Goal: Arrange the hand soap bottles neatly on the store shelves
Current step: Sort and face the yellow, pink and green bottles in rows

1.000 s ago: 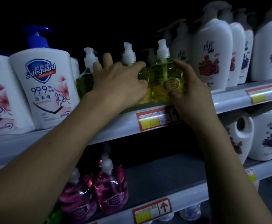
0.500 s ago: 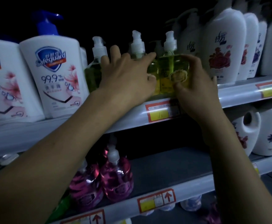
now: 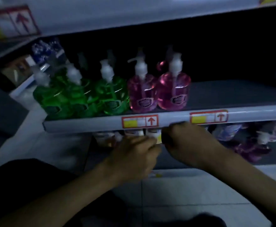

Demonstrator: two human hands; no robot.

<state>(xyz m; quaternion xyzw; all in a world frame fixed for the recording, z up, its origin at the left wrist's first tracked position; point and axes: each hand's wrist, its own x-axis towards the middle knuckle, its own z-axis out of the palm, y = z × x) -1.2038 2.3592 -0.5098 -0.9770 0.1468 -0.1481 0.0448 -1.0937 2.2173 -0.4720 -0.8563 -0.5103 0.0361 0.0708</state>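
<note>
Three green pump bottles (image 3: pixel 111 99) and two pink pump bottles (image 3: pixel 173 94) stand upright in a row at the front of a grey shelf (image 3: pixel 84 124). Both hands are just under that shelf's front edge, at the bottom shelf. My left hand (image 3: pixel 134 154) is curled around a pale bottle with a yellow label (image 3: pixel 157 139), which is mostly hidden. My right hand (image 3: pixel 191 145) is curled close beside the same bottle, and its grip is not visible. More pale bottles (image 3: pixel 134 132) sit behind the hands.
Purple bottles (image 3: pixel 252 149) lie tipped on the bottom shelf to the right. Blue-patterned packs (image 3: pixel 47 49) are at the back left. The grey shelf is bare to the right of the pink bottles (image 3: pixel 232 94). White floor tiles (image 3: pixel 183 194) lie below.
The view has dropped from the upper shelf with the yellow bottles to the lower shelves. Both hands left the yellow bottles and now reach under the shelf of green and pink bottles.
</note>
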